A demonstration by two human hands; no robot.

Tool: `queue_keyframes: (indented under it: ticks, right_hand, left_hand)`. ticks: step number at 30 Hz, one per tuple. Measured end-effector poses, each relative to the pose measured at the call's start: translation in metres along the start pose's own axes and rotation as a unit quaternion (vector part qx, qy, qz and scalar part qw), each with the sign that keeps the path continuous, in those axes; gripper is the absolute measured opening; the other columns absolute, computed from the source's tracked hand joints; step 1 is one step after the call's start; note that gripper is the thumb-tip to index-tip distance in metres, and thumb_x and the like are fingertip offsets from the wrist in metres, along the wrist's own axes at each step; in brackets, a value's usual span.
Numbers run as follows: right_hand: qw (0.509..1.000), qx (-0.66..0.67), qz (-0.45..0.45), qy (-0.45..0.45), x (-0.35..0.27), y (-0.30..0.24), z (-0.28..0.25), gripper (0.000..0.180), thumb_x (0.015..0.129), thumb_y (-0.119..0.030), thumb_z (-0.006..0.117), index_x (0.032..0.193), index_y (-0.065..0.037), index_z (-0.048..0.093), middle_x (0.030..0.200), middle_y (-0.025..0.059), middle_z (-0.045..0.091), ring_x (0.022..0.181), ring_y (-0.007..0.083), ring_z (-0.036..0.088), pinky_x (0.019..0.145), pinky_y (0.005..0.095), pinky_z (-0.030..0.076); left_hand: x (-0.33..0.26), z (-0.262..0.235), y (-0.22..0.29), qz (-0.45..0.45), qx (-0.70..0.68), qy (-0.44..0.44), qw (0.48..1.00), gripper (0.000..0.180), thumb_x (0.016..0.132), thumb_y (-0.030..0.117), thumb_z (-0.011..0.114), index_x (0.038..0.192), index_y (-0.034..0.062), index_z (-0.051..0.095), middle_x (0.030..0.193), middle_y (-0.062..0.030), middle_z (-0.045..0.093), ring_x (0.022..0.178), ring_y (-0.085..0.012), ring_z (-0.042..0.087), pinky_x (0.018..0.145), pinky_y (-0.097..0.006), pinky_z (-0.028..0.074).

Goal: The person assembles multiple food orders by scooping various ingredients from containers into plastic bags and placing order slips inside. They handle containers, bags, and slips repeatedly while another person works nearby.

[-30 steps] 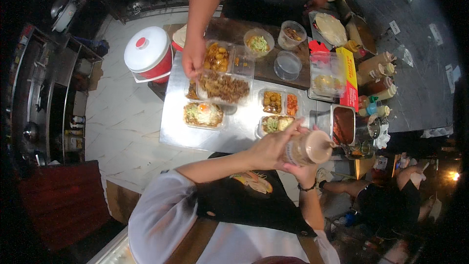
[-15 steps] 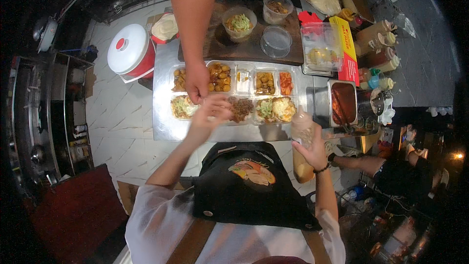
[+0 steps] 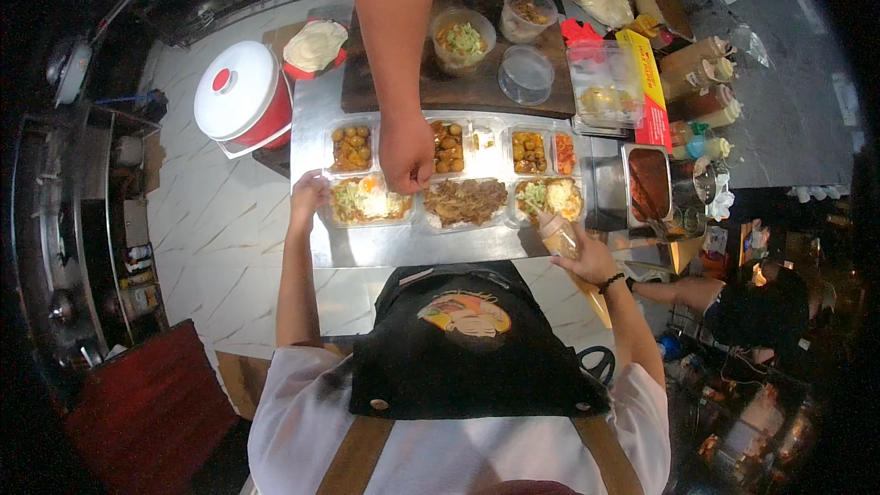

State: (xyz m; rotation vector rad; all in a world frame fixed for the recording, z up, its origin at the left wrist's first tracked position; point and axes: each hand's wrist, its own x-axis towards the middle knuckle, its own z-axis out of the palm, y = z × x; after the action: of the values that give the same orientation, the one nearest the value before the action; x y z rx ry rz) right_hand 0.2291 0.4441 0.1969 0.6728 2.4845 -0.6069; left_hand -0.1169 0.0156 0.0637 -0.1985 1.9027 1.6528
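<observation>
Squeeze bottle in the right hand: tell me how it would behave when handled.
The squeeze bottle probably gives under finger pressure, judging by its plastic-looking wall. Its round body would likely roll if laid down and pushed. Being taller than wide, it might tip if knocked while standing.

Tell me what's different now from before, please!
The left hand let go of the bottle and moved left to the edge of the left tray. The right hand still holds it, nozzle now toward the right tray. The middle tray came off the left one and sits between the others. The red cooler stayed.
</observation>
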Motion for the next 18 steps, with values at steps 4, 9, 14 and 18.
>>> queue_keyframes:
  ticks: [4,9,14,18]
  right_hand:
    - [0.999,-0.035,0.007,-0.016,-0.001,-0.001,-0.006,0.084,0.066,-0.061,0.065,0.126,-0.009,0.038,0.111,0.0258,0.056,0.099,0.0435,0.055,0.082,0.0459,0.046]
    - [0.984,-0.166,-0.013,-0.060,0.008,-0.015,-0.030,0.075,0.067,-0.052,0.069,0.119,-0.007,0.038,0.091,0.0236,0.060,0.086,0.0395,0.059,0.074,0.0475,0.046]
    - [0.975,-0.216,-0.033,0.036,0.012,-0.027,-0.053,0.069,0.072,-0.047,0.068,0.123,-0.013,0.037,0.082,0.0175,0.063,0.077,0.0368,0.062,0.065,0.0460,0.050]
    - [0.965,-0.257,-0.042,-0.020,0.005,-0.030,-0.062,0.067,0.070,-0.044,0.070,0.121,-0.012,0.039,0.081,0.0181,0.063,0.076,0.0373,0.062,0.064,0.0464,0.049]
  left_hand:
    - [0.000,-0.002,0.007,0.011,0.001,-0.022,1.000,0.025,0.088,0.018,0.053,0.110,0.0077,0.057,0.076,0.0052,0.054,0.064,-0.0042,0.051,0.059,-0.019,0.042]
    - [-0.007,-0.008,0.014,-0.006,-0.038,0.013,0.999,0.029,0.088,0.021,0.054,0.113,0.0069,0.055,0.082,0.0024,0.057,0.067,-0.0054,0.053,0.060,-0.019,0.043]
    - [-0.013,-0.027,0.000,-0.006,-0.076,0.046,0.996,0.031,0.088,0.020,0.055,0.115,0.0064,0.053,0.088,-0.0007,0.061,0.071,-0.0053,0.055,0.062,-0.020,0.045]
    - [-0.014,-0.042,-0.020,0.003,-0.140,0.056,0.989,0.030,0.088,0.019,0.055,0.115,0.0054,0.052,0.085,-0.0009,0.060,0.068,-0.0062,0.055,0.060,-0.020,0.045]
